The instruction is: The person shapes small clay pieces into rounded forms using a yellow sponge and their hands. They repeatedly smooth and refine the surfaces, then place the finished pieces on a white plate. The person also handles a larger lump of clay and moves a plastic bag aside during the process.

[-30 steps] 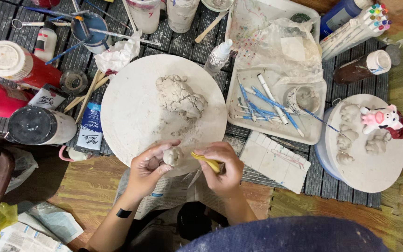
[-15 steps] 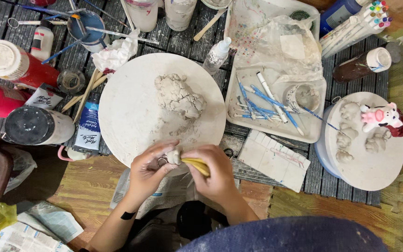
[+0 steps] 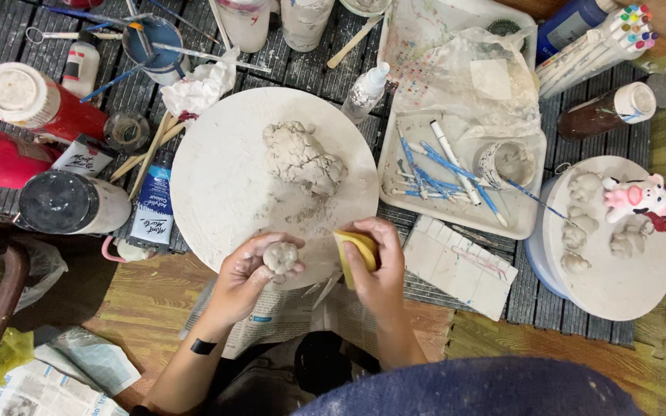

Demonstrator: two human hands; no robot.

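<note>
Two hands at work, head view, the only view.

Item 1: small clay ball [image 3: 280, 255], pale grey, lumpy. Lies in the left hand [image 3: 247, 276], cupped by curled fingers [image 3: 271, 242], at the near edge of the round white board [image 3: 225, 169]. Judged soft and damp, light, easily dented; best cradled from below with a loose hold, not pinched.

Item 2: yellow sponge [image 3: 356, 250]. Held in the right hand [image 3: 375, 266], fingers closed around it, just right of the clay ball and apart from it by a small gap. Judged soft and springy, easy to hold.

Item 3: larger clay lump [image 3: 301, 158], cracked, resting on the board beyond both sets of fingers.

Item 4: white tray [image 3: 441, 216], beyond and to the right of the right fingers, holding blue-handled tools [image 3: 433, 166] and a small cup [image 3: 506, 162].

Item 5: second round board [image 3: 618, 285], far right of the fingers, bearing small clay pieces [image 3: 580, 223] and a pink painted figure [image 3: 635, 199].

Item 6: paint tubes [image 3: 153, 208] and red bottles [image 3: 36, 104], well left of the left fingers.

Item 7: newspaper [image 3: 271, 320], under the wrists, nearer than the fingers.

Item 8: slatted grey mat [image 3: 518, 285] beneath all the boards.
</note>
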